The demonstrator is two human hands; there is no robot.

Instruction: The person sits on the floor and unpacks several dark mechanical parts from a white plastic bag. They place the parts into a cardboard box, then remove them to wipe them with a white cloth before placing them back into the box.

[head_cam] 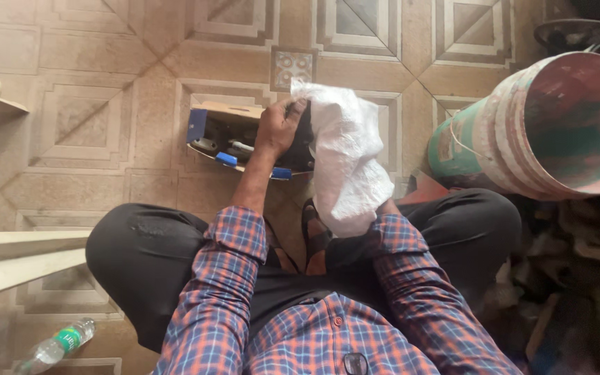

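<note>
I sit cross-legged on a patterned tiled floor. My left hand (pixel 280 127) grips a dark object that is mostly hidden, at the mouth of a white woven plastic sack (pixel 345 156). My right hand is hidden behind or inside the sack; only its checked sleeve shows at the sack's lower edge. Just beyond my left hand lies an open cardboard box (pixel 225 132) with blue sides, holding dark tools and blue-handled items.
A large paint-stained bucket (pixel 550 128) lies tilted on its side at the right, with a heap of rubble and scraps below it. A plastic water bottle (pixel 55 347) lies at the lower left. Pale wooden planks (pixel 15 260) jut in from the left.
</note>
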